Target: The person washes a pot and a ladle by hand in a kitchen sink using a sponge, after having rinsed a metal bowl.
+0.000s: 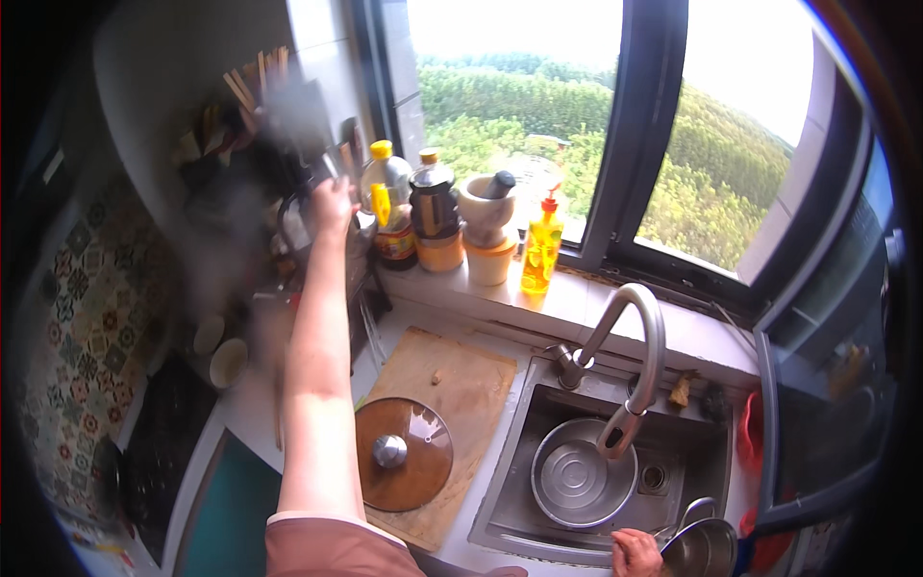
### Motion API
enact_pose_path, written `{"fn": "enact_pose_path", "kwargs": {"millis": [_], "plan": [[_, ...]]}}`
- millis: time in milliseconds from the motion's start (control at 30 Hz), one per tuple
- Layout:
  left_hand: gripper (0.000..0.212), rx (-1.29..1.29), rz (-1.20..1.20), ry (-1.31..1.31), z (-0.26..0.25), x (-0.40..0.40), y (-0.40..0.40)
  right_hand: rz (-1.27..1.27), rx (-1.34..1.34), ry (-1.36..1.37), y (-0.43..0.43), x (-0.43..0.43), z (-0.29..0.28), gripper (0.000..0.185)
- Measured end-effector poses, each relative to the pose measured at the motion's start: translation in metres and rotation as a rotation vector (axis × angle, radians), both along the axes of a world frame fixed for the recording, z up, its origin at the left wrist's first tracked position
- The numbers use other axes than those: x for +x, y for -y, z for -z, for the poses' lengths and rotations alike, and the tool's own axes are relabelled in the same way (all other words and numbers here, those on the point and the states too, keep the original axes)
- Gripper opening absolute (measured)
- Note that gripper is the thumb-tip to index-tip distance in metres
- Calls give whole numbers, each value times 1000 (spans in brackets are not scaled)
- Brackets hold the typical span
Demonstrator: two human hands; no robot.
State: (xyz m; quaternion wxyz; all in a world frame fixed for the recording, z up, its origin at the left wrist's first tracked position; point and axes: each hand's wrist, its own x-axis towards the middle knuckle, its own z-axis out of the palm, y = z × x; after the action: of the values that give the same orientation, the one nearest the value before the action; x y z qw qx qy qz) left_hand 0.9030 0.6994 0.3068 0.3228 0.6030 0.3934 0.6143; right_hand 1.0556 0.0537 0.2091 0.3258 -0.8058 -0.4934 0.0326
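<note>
My left hand (332, 205) reaches to the far left corner, its fingers closed around the handle of what looks like a cleaver (296, 115); its broad grey blade is blurred. Low in the view, at the sink's front edge, my right hand (638, 552) has curled fingers beside a metal pot (710, 552); whether it grips the pot is hidden. Between my arms a glass lid (425, 461) with a metal knob lies on a wooden cutting board (479, 375). A round metal pan (577, 472) sits in the sink (505, 505), under the faucet (642, 303).
On the windowsill stand a yellow-capped bottle (393, 180), a dark bottle (433, 195), a mortar with pestle (487, 209) on a tub (490, 263), and a yellow soap bottle (542, 249). An open window sash (829, 404) juts in at right. Cups (229, 363) stand at left.
</note>
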Motion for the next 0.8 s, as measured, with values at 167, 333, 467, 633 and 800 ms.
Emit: {"fn": "enact_pose_path", "kwargs": {"millis": [167, 333, 467, 633, 800], "plan": [[40, 315, -343, -446, 55, 2, 21, 190, 12, 175, 56, 6, -4, 29], [24, 245, 390, -257, 62, 76, 227, 868, 24, 183, 159, 20, 10, 23], [17, -63, 1079, -492, 141, 108, 361, 1108, -164, 254, 230, 15, 36, 36], [23, 146, 1421, -482, 160, 162, 523, 1539, 136, -307, 289, -17, 95, 39], [42, 482, 1389, -526, 159, 225, 576, 1336, 932, -953, 258, -34, 102, 30]]}}
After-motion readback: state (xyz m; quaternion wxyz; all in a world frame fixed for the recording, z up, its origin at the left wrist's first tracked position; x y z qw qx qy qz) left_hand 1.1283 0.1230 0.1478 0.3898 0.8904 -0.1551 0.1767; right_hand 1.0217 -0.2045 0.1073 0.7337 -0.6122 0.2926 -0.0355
